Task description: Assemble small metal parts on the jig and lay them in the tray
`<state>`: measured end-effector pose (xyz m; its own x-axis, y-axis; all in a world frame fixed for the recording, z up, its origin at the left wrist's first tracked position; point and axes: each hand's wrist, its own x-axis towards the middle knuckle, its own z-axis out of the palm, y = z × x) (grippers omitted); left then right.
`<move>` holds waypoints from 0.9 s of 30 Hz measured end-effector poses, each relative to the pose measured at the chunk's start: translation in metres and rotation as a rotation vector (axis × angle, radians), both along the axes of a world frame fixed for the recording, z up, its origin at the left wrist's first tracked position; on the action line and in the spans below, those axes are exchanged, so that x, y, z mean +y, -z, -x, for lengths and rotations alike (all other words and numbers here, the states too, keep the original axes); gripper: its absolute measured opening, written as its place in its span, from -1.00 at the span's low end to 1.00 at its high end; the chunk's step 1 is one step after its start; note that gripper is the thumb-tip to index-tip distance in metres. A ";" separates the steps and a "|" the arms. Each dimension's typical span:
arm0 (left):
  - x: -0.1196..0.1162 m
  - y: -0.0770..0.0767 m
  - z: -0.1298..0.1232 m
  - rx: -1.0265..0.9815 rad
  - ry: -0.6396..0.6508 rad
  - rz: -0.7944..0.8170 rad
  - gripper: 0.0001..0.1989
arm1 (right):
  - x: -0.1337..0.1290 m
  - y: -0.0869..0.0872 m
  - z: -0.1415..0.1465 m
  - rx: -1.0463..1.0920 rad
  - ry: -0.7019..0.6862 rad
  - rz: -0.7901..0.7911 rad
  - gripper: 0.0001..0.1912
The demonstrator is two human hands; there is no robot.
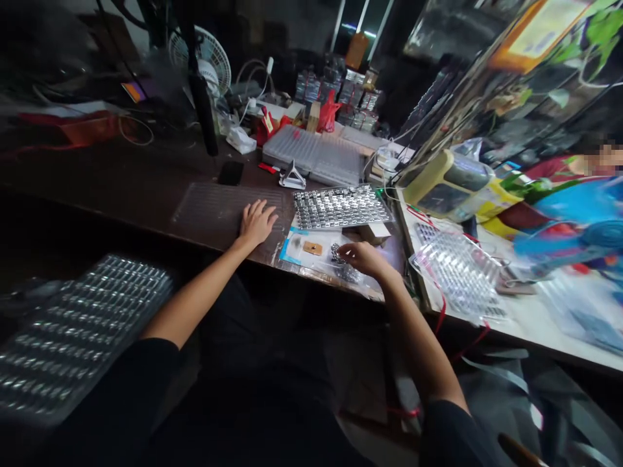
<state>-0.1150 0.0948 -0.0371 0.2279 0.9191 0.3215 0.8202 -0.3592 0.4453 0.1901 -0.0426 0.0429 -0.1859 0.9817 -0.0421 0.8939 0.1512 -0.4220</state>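
Observation:
My left hand (257, 222) lies flat with its fingers spread on the right end of a clear plastic tray (209, 204) on the dark table. My right hand (364, 257) is curled, thumb and fingertips drawn together, beside a small heap of shiny metal parts (335, 253). Whether a part sits between those fingertips is too small to tell. Left of the heap, a small tan block (312, 248) rests on a white sheet with blue edges (291, 251). Behind it, a tray filled with rows of shiny metal pieces (341, 207) lies at a slight tilt.
Another filled tray (92, 324) sits low on my left. Stacked clear trays (316, 154), a white triangular stand (293, 176) and a fan (207, 61) are farther back. On the right-hand table lie more trays (457, 272); a person (559, 167) is beyond it.

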 end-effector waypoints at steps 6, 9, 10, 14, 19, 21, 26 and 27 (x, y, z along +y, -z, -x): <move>-0.006 -0.005 -0.004 0.008 -0.024 -0.017 -0.59 | 0.050 -0.013 -0.015 0.014 -0.125 0.021 -0.81; -0.011 -0.011 -0.005 0.022 0.013 -0.035 -0.60 | 0.060 -0.017 -0.024 0.040 -0.179 0.046 -0.76; -0.013 -0.014 -0.006 0.031 0.038 -0.041 -0.62 | 0.060 -0.016 -0.025 0.042 -0.208 0.064 -0.77; -0.015 -0.029 -0.024 0.059 0.214 -0.047 -0.74 | 0.046 0.002 -0.024 -0.002 -0.299 0.133 -0.83; -0.005 -0.037 -0.063 0.078 0.286 0.000 -0.81 | 0.032 0.021 -0.019 -0.112 -0.197 0.114 -0.81; 0.000 -0.038 -0.072 0.114 0.301 0.031 -0.83 | 0.030 0.022 -0.019 -0.133 -0.188 0.127 -0.83; 0.005 -0.043 -0.074 0.197 0.353 0.039 -0.86 | 0.030 0.021 -0.020 -0.119 -0.227 0.144 -0.82; 0.005 -0.045 -0.073 0.209 0.355 0.027 -0.87 | 0.030 0.021 -0.020 -0.103 -0.247 0.141 -0.82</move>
<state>-0.0418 0.0999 0.0078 0.5901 0.7789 0.2122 0.7210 -0.6267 0.2956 0.2100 -0.0129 0.0223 -0.4060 0.8904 -0.2060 0.8765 0.3156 -0.3635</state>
